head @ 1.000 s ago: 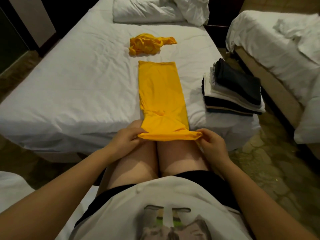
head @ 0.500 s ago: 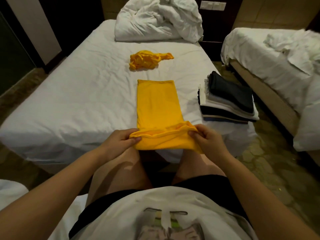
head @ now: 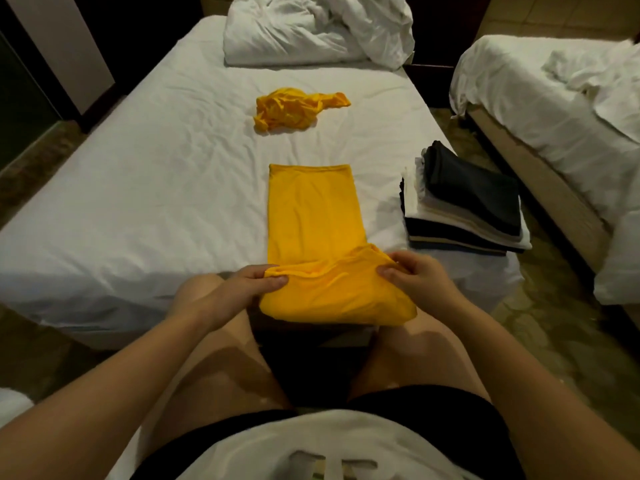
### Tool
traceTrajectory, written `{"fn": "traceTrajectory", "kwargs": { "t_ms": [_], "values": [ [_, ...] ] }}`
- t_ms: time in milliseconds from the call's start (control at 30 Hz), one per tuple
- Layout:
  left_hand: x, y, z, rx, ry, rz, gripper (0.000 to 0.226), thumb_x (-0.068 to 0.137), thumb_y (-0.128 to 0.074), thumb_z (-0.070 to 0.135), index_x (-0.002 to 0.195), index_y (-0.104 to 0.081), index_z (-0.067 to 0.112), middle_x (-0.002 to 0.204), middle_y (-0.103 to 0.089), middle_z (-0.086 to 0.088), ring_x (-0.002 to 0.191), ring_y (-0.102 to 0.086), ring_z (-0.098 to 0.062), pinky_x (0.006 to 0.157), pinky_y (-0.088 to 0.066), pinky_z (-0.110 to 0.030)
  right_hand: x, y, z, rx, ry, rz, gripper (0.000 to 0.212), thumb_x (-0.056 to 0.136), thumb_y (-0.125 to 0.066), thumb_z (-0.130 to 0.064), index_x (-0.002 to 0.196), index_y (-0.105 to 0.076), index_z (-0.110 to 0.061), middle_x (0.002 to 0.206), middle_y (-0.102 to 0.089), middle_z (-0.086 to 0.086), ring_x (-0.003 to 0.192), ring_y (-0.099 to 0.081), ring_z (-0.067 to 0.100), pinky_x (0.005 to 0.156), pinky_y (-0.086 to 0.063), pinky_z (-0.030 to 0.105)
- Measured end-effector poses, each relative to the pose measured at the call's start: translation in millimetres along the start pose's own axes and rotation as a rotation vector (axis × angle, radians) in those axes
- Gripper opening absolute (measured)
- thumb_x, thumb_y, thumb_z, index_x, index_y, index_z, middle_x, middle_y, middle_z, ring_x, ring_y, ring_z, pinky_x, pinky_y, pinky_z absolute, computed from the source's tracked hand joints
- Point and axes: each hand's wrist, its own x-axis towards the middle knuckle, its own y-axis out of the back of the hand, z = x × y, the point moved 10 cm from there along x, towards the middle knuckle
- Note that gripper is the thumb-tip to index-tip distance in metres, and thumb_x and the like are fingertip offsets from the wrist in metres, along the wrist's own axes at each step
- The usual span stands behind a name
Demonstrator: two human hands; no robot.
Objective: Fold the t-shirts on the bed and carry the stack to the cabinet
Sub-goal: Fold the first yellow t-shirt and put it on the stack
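Note:
A yellow t-shirt, folded into a long strip, lies on the white bed and hangs over its near edge. My left hand pinches the near left corner of the strip. My right hand pinches the near right corner, and the lifted end is doubled over toward the bed. A second yellow t-shirt lies crumpled farther up the bed. A stack of folded dark and white t-shirts sits at the bed's right corner.
Crumpled white bedding lies at the head of the bed. A second bed stands to the right across a narrow strip of floor. My bare knees are just below the bed's near edge.
Both hands have lifted the near end of the yellow strip off my knees and carried it forward toward the bed, so it now doubles over. The view has tilted up slightly.

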Motion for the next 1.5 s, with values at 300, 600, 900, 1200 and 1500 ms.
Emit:
{"fn": "traceTrajectory", "kwargs": {
  "t_ms": [300,600,900,1200,1500],
  "values": [
    [137,53,53,-0.496,0.172,-0.003,0.099,0.022,-0.094,0.032,0.114,-0.061,0.014,0.105,-0.07,-0.014,0.086,-0.069,-0.032,0.062,-0.057,-0.039,173,60,-46,0.272,-0.053,0.164,0.005,0.089,-0.062,-0.02,0.093,-0.062,-0.023,0.083,-0.063,-0.006,0.08,-0.06,0.015,0.072,-0.048,0.03],
    [258,138,-30,-0.624,0.435,0.242,0.048,0.09,-0.043,0.046,0.124,-0.052,0.014,0.094,-0.073,-0.01,0.086,-0.069,-0.028,0.072,-0.055,-0.042,332,-14,77,0.636,-0.528,0.24,0.062,0.08,-0.072,-0.029,0.132,-0.045,-0.009,0.12,-0.058,0.012,0.104,-0.058,0.024,0.089,-0.05,0.039],
    [274,158,-49,-0.822,0.325,0.372,0.042,0.092,-0.049,0.024,0.133,-0.044,0.018,0.119,-0.06,-0.013,0.107,-0.057,-0.033,0.084,-0.048,-0.051,360,5,70,0.568,-0.313,0.416,0.023,0.084,-0.066,-0.014,0.104,-0.06,-0.021,0.09,-0.063,0.001,0.084,-0.059,0.018,0.069,-0.049,0.027],
    [250,149,-56,-0.551,0.369,0.328,0.077,0.074,-0.07,0.045,0.139,-0.031,0.032,0.134,-0.048,0.0,0.11,-0.054,-0.027,0.08,-0.049,-0.046,331,-18,84,0.4,-0.471,0.164,0.073,0.081,-0.068,-0.044,0.14,-0.034,-0.018,0.143,-0.043,0.01,0.122,-0.049,0.029,0.098,-0.044,0.038],
    [172,123,-74,-0.003,0.361,0.36,0.117,0.033,-0.077,0.061,0.134,-0.027,0.027,0.138,-0.038,-0.004,0.116,-0.047,-0.027,0.098,-0.043,-0.045,205,-49,88,0.262,-0.443,0.031,0.072,0.083,-0.068,-0.037,0.142,-0.03,-0.024,0.132,-0.052,0.01,0.113,-0.053,0.03,0.095,-0.046,0.044]
  ]
}}
